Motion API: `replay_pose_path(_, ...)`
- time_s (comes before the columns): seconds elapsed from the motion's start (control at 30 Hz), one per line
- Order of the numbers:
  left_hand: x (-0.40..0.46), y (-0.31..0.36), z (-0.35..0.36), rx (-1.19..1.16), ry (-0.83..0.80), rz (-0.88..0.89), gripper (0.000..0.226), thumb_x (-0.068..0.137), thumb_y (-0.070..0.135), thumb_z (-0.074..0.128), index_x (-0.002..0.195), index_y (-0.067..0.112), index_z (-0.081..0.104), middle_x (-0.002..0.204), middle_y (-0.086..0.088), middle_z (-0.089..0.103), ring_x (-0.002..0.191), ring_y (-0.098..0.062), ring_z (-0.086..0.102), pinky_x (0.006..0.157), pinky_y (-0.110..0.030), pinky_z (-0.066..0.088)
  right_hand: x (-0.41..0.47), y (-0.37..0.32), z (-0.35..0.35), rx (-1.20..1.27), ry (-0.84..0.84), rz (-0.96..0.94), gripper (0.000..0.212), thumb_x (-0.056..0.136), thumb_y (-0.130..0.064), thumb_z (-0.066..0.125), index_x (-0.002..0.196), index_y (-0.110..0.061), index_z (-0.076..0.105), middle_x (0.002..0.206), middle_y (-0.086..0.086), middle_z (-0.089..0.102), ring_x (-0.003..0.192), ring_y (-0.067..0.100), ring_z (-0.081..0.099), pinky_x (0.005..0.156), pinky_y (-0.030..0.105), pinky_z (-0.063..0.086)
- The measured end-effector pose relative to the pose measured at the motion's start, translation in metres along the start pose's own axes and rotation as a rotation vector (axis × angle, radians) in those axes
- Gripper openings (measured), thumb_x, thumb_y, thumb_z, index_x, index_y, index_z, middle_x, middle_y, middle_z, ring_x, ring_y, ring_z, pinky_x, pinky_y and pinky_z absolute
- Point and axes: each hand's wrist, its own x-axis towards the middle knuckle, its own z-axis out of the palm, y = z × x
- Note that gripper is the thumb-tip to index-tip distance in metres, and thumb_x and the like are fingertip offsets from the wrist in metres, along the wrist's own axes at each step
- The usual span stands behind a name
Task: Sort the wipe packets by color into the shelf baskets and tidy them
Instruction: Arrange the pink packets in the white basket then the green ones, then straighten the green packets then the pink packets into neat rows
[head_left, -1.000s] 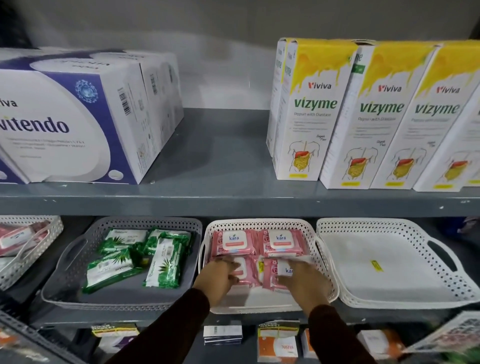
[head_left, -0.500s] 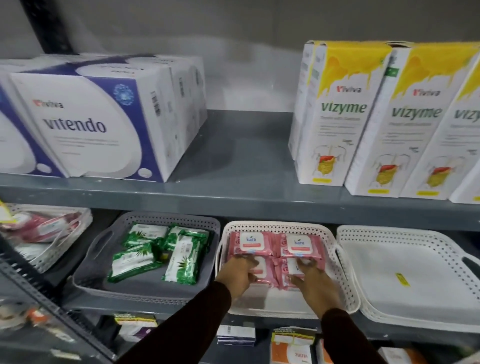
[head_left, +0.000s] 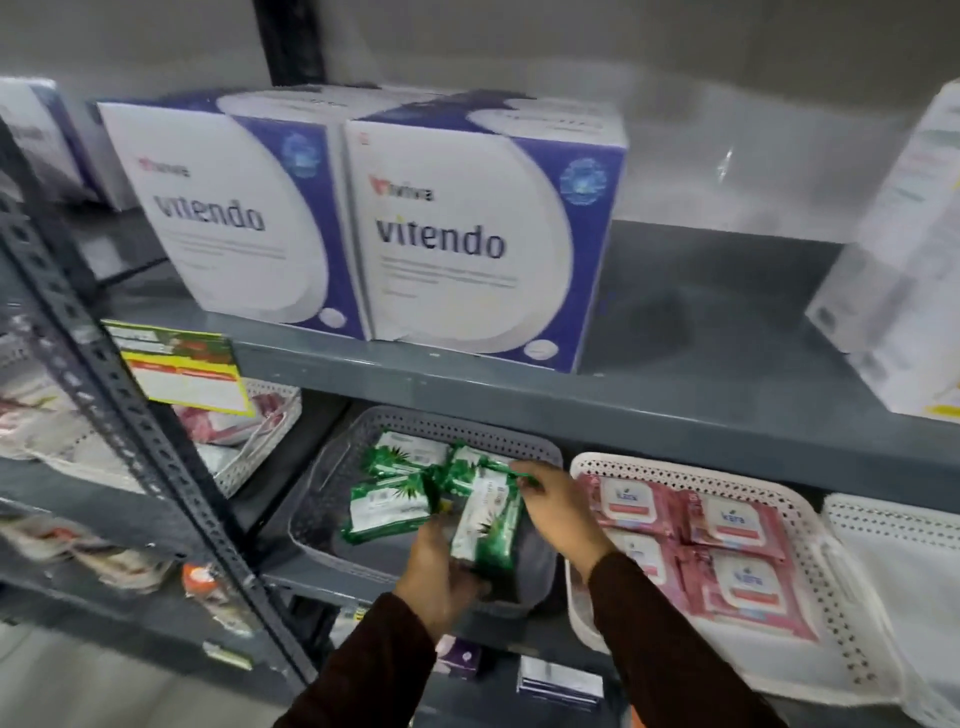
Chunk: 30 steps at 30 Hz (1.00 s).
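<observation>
Both hands work inside the grey perforated basket (head_left: 540, 457) on the lower shelf — the left hand (head_left: 441, 577) grips the near end of a green wipe packet (head_left: 485, 525) while the right hand (head_left: 561, 506) pinches its far edge. Three more green packets (head_left: 387, 506) lie beside it. Four pink Kara packets (head_left: 727, 525) sit squared in the neighbouring white basket (head_left: 800, 525) — below two Vitendo boxes (head_left: 467, 234).
</observation>
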Motion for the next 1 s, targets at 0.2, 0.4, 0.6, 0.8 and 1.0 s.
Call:
replay_pose_path(0.2,-0.009,0.033,0.003,0.115,0.041,-0.048,0.059,0.103,0.041,0.031,0.134,-0.008,0.043,0.042,-0.020,0.061,0.032,-0.020,0.060,0.024,-0.020,0.039,0.013,-0.011,0.033,-0.301,-0.186,0.118,0.054,0.089,-0.001,0.048,0.141,-0.013,0.051,0.143,0.016,0.053,0.130,0.031,0.052,0.104,0.030,0.041)
replay_pose_path(0.4,0.019,0.053,-0.022,0.273,0.076,-0.064,0.043,0.102,0.044,0.035,0.093,0.010,0.060,0.081,-0.015,0.069,0.061,-0.025,0.070,0.057,-0.035,0.045,-0.030,0.003,0.059,-0.409,-0.164,0.221,0.060,0.088,0.002,0.055,0.143,-0.021,0.045,0.122,0.016,0.068,0.096,0.024,0.070,0.084,0.033,0.055)
replay_pose_path(0.6,0.013,0.063,-0.025,0.438,-0.054,-0.113,0.030,0.103,0.032,0.042,0.117,0.008,0.054,0.102,-0.024,0.071,0.052,-0.019,0.062,0.043,-0.024,0.046,-0.030,0.003,0.075,-0.475,-0.012,0.167,0.057,0.087,-0.004,0.064,0.138,-0.024,0.052,0.118,0.009,0.072,0.105,0.024,0.069,0.094,0.038,0.055)
replay_pose_path(0.8,0.053,0.108,-0.075,1.538,-0.030,0.779,0.024,0.093,0.010,0.058,0.113,0.017,0.069,0.104,-0.004,0.073,0.066,-0.006,0.062,0.058,-0.006,0.042,-0.030,-0.003,0.083,-0.518,0.063,0.207,0.048,0.091,-0.032,0.064,0.137,-0.033,0.051,0.128,0.009,0.059,0.112,0.027,0.062,0.091,0.038,0.055)
replay_pose_path(1.0,0.071,0.137,-0.103,2.094,-0.214,0.663,0.043,0.088,0.036,0.067,0.126,0.018,0.061,0.139,-0.004,0.051,0.116,-0.021,0.056,0.103,-0.031,0.041,-0.026,0.006,0.095,-0.467,-0.005,0.041,0.074,0.085,0.010,0.056,0.140,-0.039,0.047,0.157,0.005,0.034,0.141,0.024,0.040,0.114,0.037,0.038)
